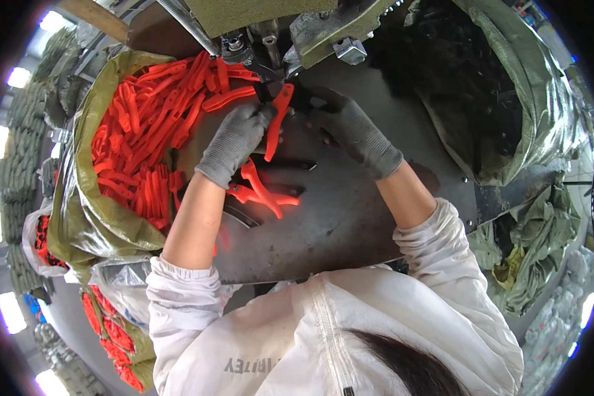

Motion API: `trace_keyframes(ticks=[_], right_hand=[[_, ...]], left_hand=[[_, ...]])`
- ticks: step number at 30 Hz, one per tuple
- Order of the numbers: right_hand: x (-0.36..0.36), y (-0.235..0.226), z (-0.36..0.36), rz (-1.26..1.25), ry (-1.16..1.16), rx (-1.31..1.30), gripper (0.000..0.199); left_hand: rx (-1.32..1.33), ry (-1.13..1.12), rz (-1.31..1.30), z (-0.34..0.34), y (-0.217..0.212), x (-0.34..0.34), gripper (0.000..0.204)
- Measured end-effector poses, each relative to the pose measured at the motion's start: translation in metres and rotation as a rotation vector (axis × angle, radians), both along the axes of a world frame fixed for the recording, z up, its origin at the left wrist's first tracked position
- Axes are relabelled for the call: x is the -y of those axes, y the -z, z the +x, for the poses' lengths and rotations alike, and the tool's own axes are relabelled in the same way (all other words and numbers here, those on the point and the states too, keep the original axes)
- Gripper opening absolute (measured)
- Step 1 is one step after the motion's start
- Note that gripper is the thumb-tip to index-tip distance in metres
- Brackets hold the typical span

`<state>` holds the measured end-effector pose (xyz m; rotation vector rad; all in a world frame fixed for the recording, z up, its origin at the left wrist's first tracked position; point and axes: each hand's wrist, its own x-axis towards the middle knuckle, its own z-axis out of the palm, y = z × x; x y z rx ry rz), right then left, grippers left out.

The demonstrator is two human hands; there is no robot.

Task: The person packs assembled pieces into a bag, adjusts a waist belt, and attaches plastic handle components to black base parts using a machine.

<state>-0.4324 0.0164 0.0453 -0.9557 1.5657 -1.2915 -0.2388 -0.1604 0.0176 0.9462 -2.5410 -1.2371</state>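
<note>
Both my hands wear grey gloves and work close together under the machine head. My left hand (239, 137) is closed, its fingertips against a red plastic handle (279, 125) that stands out to their right. Facing it, my right hand (355, 129) has its fingers curled toward the handle's top end. Dark glove palm and shadow hide what those fingers hold. Just below the left hand, red handle pieces (261, 188) lie crossed on the dark metal table (336, 231). Slim black strips (290, 163) lie beside them.
Overhead hangs a metal machine head (264, 33) with a bolt and toothed edge. A yellow-green sack (79, 218) full of red handles (152, 119) stands left. On the right, a grey-green sack (531, 125) holds dark pieces (475, 86). Crumpled sacking (541, 244) hangs beyond the table's right edge.
</note>
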Motion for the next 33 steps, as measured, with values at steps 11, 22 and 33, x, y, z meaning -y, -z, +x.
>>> trace_keyframes(ticks=[11,22,33], right_hand=[[-0.005,-0.001,0.005,0.081,0.012,0.076,0.055],[-0.024,-0.038,0.016,0.053,-0.002,0.063,0.060],[-0.023,-0.018,0.000,0.210,-0.057,0.092,0.057]], left_hand=[[0.236,-0.188,-0.390,0.016,0.029,0.074,0.036],[-0.115,-0.375,0.319,0.041,-0.065,-0.011,0.030],[-0.138,-0.218,0.530,0.036,-0.097,-0.054,0.033]])
